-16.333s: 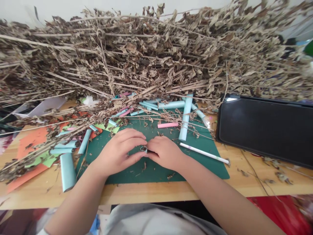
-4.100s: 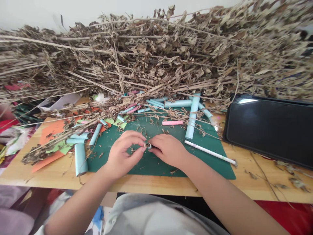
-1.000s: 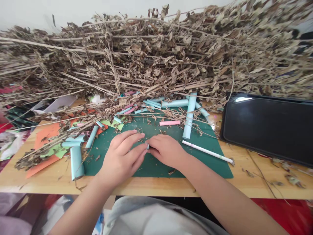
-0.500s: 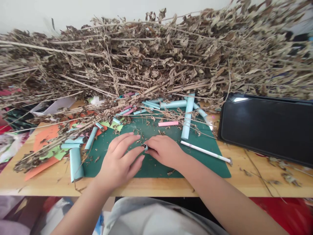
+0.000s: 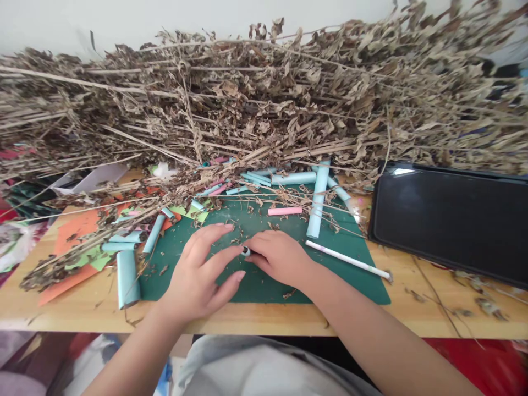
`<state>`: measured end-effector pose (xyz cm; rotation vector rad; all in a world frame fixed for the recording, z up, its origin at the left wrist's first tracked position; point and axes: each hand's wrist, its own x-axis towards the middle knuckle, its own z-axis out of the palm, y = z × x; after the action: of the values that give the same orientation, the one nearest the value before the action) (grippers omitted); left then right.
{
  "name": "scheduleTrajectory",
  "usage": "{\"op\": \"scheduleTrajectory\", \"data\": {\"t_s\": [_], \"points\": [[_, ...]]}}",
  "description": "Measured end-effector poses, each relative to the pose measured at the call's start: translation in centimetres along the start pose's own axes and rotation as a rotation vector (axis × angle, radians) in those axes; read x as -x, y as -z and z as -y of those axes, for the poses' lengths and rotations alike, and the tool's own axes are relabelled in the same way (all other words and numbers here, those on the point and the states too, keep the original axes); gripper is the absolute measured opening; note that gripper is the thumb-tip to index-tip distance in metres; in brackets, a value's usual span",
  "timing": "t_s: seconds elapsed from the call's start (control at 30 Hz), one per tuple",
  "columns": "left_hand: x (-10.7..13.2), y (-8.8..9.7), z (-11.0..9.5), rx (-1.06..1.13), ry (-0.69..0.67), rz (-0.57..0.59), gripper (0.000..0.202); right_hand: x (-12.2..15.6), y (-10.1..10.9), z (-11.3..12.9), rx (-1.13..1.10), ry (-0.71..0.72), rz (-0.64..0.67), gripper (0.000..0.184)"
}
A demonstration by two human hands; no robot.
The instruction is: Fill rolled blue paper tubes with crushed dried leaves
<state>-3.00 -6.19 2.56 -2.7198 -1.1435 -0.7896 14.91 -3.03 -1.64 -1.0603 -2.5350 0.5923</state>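
Right fingers [image 5: 256, 243] pinch a blue tube [image 5: 246, 252]; left fingers [image 5: 223, 260] spread, one at its end

Light-blue tube [image 5: 246, 252], small, in right hand [image 5: 277, 254]

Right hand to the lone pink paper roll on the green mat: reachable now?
Probably yes: the pink paper roll lies just beyond the right hand, with only dry leaf scraps seen between. That hand appears occupied gripping a small blue paper roll, though.
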Motion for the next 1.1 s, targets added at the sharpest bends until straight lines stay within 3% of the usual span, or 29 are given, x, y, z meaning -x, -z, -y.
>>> {"op": "scheduleTrajectory", "data": {"t_s": [0.5, 0.73, 0.87, 1.1], "points": [[0.0, -0.2, -0.4, -0.047, -0.079, -0.012, 0.028, 0.1, 0.0, 0.0, -0.008, 0.004, -0.011, 0.017], [-1.8, 0.8, -1.9, -0.229, 0.055, 0.156, 0.018, 0.1, 0.0, 0.2, 0.005, -0.016, -0.012, 0.016], [-2.4, 1.1, -2.2, -0.278, 0.055, 0.251, 0.018, 0.1, 0.0, 0.2, 0.01, -0.018, -0.013, 0.016], [-1.9, 0.5, -1.2, -0.283, -0.002, 0.2, 0.011, 0.1, 0.1, 0.2, 0.051, 0.003, -0.025, 0.019]]}}
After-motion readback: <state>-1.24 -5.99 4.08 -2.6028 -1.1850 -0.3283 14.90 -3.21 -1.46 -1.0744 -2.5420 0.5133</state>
